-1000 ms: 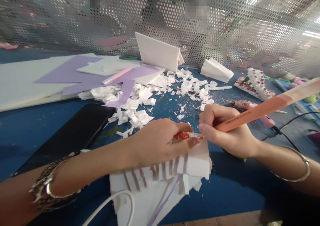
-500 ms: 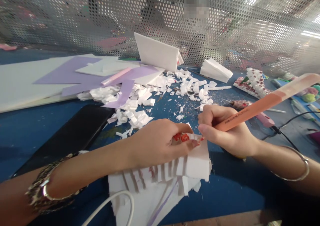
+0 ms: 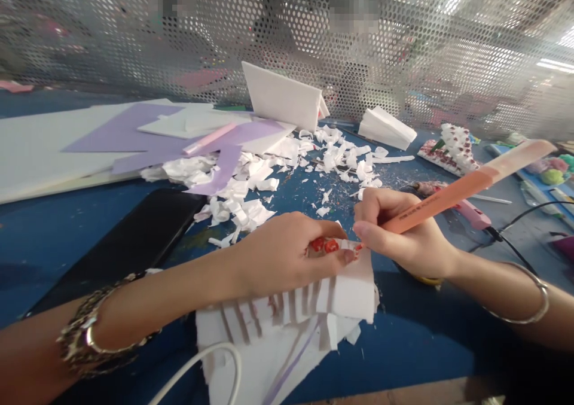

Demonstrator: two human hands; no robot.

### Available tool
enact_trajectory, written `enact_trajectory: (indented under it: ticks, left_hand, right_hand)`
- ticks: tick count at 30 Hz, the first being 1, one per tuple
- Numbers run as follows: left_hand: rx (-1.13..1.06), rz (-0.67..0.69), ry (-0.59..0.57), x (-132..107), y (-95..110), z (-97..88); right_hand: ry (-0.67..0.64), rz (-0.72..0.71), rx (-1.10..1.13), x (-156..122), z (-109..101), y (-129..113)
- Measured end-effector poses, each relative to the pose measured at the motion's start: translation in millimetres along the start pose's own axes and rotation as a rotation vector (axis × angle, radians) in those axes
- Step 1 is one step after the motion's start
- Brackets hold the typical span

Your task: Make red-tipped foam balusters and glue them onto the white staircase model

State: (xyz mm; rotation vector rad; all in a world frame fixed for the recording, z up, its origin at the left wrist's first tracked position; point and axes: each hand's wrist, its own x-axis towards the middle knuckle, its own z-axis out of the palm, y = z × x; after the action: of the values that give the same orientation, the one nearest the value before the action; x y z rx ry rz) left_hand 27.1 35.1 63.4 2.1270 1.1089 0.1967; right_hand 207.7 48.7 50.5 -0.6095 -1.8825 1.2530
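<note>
Blue table (image 3: 403, 345) is busy: white paper scraps (image 3: 251, 183) heaped mid-table, purple and white sheets (image 3: 125, 130) far left, black phone (image 3: 134, 237) nearer, slit white sheet (image 3: 350, 291) up front.

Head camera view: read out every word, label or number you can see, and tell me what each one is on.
Orange tool, held in the right hand: one dark line of print along the barrel, too small and blurred to read.
White foam piece, gripped by the left hand: no writing.
Black phone: dark screen, no writing.
Nothing else in view carries readable text.
</note>
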Motion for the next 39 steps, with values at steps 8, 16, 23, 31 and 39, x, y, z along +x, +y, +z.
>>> enact_trajectory:
  ticks: [8,16,23,31,39]
  left_hand:
    - [-0.039,0.021,-0.015,1.0,-7.9,0.6]
    - [-0.036,0.009,-0.013,1.8,-9.8,0.6]
    - [-0.035,0.018,-0.009,2.1,-11.6,1.1]
    - [0.001,0.019,0.009,-0.5,-7.0,0.2]
    - [-0.036,-0.010,-0.023,4.3,-12.7,0.2]
  right_hand:
    - [0.014,0.002,0.003,-0.1,-0.4,1.2]
    - [0.009,0.014,0.001,-0.1,0.7,2.2]
    - [-0.003,0.016,-0.026,-0.3,0.8,1.6]
    - [-0.012,0.017,-0.020,0.5,0.6,0.1]
    - [0.023,0.003,-0.075,1.8,-0.4,4.3]
